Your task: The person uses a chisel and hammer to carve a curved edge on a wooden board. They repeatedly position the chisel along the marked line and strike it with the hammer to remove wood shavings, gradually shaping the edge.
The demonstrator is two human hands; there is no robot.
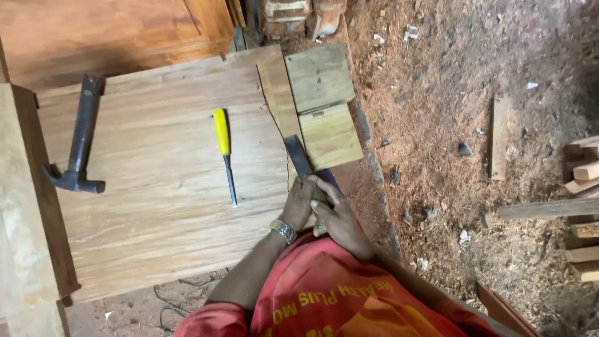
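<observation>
Both hands, left hand (298, 205) and right hand (337, 215), are clamped on our flat blade (298, 156) at the surface (156, 181) edge; a slip toward 12 o'clock could gouge the pale block (329, 134).

Sawdust-strewn dirt floor (474, 112), scattered offcuts (583, 168)

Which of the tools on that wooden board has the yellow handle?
The chisel lying mid-board. The hammer at the left edge is dark metal, and the wide blade under both hands is dark too.
</observation>
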